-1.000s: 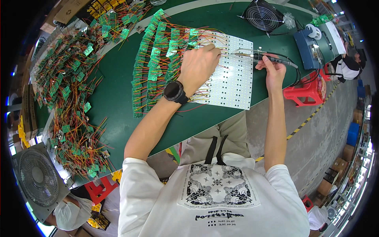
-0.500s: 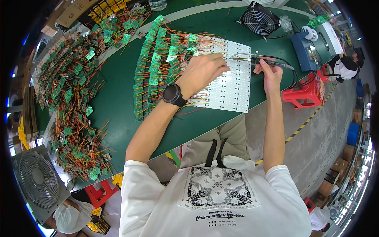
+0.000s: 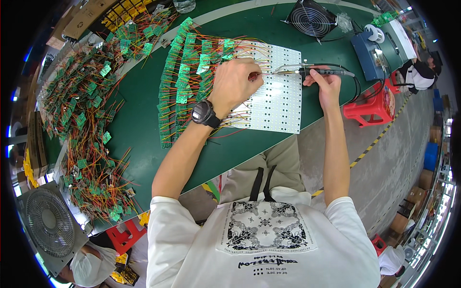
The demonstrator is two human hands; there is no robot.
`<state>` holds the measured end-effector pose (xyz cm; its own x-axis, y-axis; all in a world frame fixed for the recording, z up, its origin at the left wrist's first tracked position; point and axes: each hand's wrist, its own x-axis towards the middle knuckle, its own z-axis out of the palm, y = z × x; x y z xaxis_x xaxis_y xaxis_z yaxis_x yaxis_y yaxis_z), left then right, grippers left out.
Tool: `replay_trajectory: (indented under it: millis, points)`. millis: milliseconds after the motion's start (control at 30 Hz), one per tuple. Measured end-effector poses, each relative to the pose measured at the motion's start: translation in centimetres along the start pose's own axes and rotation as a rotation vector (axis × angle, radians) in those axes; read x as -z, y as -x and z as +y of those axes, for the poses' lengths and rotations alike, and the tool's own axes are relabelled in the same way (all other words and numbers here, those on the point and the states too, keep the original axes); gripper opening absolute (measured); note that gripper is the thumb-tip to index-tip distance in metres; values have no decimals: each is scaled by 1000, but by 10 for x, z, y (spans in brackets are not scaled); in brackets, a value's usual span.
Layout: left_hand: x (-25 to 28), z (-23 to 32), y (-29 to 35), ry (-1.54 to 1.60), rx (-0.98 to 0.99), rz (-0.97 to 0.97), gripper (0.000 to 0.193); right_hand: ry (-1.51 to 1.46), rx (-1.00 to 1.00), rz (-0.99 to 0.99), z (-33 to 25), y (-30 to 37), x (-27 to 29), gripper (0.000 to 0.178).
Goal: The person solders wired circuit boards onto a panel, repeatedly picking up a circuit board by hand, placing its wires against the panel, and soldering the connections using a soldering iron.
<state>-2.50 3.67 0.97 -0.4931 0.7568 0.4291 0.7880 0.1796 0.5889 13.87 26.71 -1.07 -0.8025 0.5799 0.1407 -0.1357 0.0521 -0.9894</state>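
My right hand [image 3: 324,86] grips a soldering iron [image 3: 331,72] with a thin metal guide tube beside its tip. The tip points left over a white perforated board [image 3: 276,113] lying on the table. My left hand [image 3: 235,84], with a black watch on its wrist, is closed in a pinch near that tip. A thin wire seems to be between its fingertips, though the fingers partly hide it. Beneath and left of this hand, rows of small green circuit boards [image 3: 183,77] with red and yellow wires lie along the white board's left side.
A large heap of wired green boards [image 3: 86,96] covers the table's left side. A black fan [image 3: 312,21] and a blue soldering station [image 3: 369,56] stand at the back right. A red stool [image 3: 370,110] is beside the table; a grey fan [image 3: 48,218] stands lower left.
My left hand has drawn back leftward and lifted a little, its fingertips now close to the iron's tip. The soldering iron has shifted slightly left and lies more level.
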Motion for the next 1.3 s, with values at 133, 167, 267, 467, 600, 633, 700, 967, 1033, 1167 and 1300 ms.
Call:
replay_trajectory:
  millis: [133,167,267,467,600,633,700,967,1033,1167,1300]
  points:
    - [0,-1,0,-10,-7,-16,11,13,1,-5,-1,0,0,20]
    - [-1,-1,0,-8,-14,-5,12,13,-1,-6,-1,1,0,20]
    - [-2,-1,1,-7,-27,9,12,17,3,-7,0,1,-1,20]
    - [-3,-3,1,-18,-40,0,12,21,-10,-17,-1,0,-2,21]
    - [-4,-5,1,-22,-61,14,12,38,-7,-20,-2,0,-2,20]
    - [-5,-5,2,-22,-59,14,12,45,-7,-19,-2,1,-2,20]
    - [-4,-5,2,-22,-50,4,13,47,-4,-20,-1,1,-2,20]
    - [-3,-6,2,-14,-56,-4,14,37,4,-26,-1,2,-3,21]
    - [-4,-6,2,-7,-66,8,14,39,8,-19,1,1,-2,22]
    - [-4,-4,2,-16,-49,-10,14,-55,29,42,5,-1,2,22]
    - [-5,-3,0,-6,-54,1,14,-39,35,49,4,-2,3,22]
